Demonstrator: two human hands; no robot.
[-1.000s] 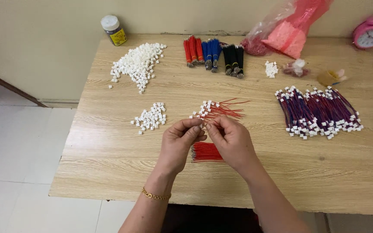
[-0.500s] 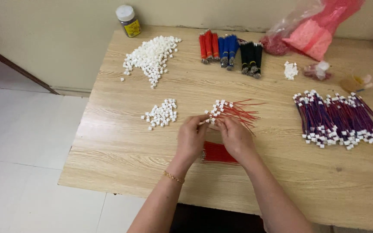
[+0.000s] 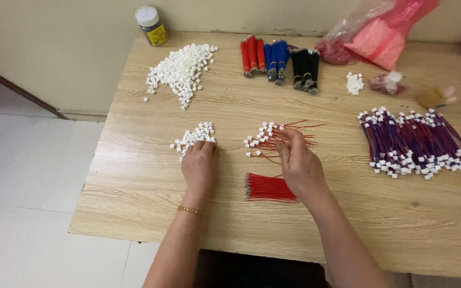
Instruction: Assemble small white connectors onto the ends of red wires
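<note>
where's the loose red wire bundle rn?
Head view, table centre: the red wire bundle lies flat just left of the right hand, below the red wires with white connectors.

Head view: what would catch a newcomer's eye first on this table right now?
Probably the two hands at the wooden table's front: the left hand on a small pile of white connectors, the right hand at red wires with white ends, a bundle of bare red wires just below. Next, the wide spread of finished purple-looking wires at right and the big white connector heap at back left.
</note>
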